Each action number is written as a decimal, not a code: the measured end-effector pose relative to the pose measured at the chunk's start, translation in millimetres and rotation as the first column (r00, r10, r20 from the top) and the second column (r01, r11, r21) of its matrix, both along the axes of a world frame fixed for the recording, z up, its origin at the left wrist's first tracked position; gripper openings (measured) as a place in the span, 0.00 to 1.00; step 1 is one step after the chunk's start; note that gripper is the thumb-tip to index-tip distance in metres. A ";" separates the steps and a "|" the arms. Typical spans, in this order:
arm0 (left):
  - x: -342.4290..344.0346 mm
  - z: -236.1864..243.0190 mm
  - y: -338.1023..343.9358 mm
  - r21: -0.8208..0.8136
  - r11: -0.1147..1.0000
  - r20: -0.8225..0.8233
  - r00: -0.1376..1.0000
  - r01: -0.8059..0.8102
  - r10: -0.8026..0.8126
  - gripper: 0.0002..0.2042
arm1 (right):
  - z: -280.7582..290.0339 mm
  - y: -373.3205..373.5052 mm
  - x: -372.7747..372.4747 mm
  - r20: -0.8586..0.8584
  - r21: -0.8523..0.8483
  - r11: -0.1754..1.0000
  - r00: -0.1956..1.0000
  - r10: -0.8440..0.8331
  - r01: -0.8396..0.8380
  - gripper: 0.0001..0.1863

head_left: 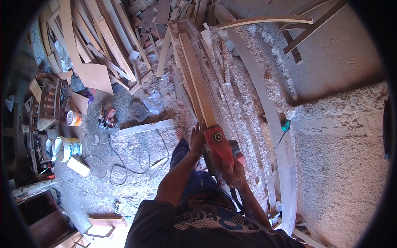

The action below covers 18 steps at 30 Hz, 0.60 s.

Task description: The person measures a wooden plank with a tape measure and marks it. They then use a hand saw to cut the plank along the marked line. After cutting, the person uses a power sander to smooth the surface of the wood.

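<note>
A red electric planer [218,144] rests on the near end of a long wooden board [197,78]. My right hand [234,172] is closed around the planer's rear handle. Beside the planer's front, my left hand [197,139] lies against the board's left edge with its fingers stretched forward. Part of its fingertips is hard to make out against the wood. The board runs away from me along a shavings-covered bench [175,27]. A dark power cord [235,198] hangs from the back of the planer near my body.
Wood shavings [248,95] cover the ground right of the board, where a long curved plank [264,95] lies. Stacked timber [103,37] fills the far left. Buckets [68,149], a loose cable [120,167] and a pale plank [147,127] lie left of me.
</note>
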<state>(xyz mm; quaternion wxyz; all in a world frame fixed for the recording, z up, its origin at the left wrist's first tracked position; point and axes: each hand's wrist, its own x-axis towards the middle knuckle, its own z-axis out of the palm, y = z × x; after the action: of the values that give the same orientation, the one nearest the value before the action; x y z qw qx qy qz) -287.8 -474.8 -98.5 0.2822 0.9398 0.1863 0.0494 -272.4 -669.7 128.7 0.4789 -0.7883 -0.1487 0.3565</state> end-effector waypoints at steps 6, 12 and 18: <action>-9.6 3.8 -3.6 -0.054 0.998 0.136 0.990 0.032 -0.024 0.39 | 7.4 35.2 27.0 0.111 -0.064 0.998 0.994 -0.023 0.030 0.28; -4.6 13.3 -10.8 -0.286 0.957 0.143 0.990 0.042 -0.001 0.35 | -8.3 100.1 86.2 0.017 -0.035 0.996 0.996 -0.082 0.083 0.28; 0.4 29.7 -10.1 -0.143 0.989 0.078 0.995 -0.043 0.055 0.43 | -30.6 178.1 153.2 0.126 0.097 0.995 0.992 -0.032 0.020 0.27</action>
<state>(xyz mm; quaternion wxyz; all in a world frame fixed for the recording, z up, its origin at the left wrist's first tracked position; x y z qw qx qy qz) -287.5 -484.9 -68.8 0.3539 0.9098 0.2007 0.0817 -119.2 -491.6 98.1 0.5100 -0.7876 -0.1855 0.2917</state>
